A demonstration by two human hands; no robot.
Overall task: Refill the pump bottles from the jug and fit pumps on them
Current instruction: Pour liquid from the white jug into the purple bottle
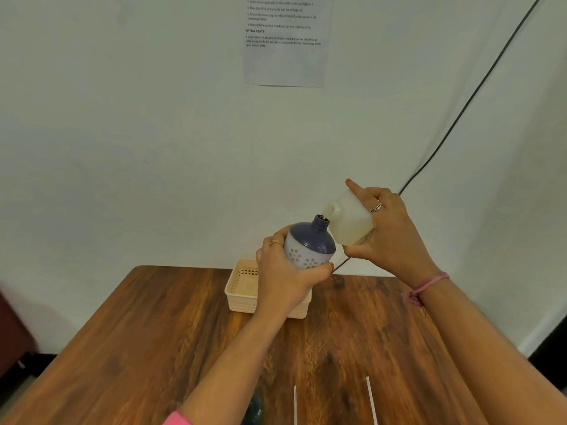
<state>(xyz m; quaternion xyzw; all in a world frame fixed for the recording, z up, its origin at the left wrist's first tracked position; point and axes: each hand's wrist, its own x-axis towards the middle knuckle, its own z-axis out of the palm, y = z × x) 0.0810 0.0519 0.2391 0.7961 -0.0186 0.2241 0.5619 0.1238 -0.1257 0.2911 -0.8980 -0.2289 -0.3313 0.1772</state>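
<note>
My left hand (283,277) grips a round pump bottle (310,245) with a dark blue top and a white flowered body, held above the table and tilted right. Its neck is open, with no pump on it. My right hand (388,233) holds a translucent white jug (348,220) tipped leftward, its spout just above the bottle's mouth. Pale liquid fills the lower part of the jug. Two thin white pump tubes (371,400) lie on the table near the front edge; the pump heads are out of frame.
A cream plastic basket (242,289) stands on the wooden table (153,348) behind my left hand. A dark object (254,409) sits at the front edge. A black cable (460,115) runs down the white wall, and a printed sheet (283,41) hangs above.
</note>
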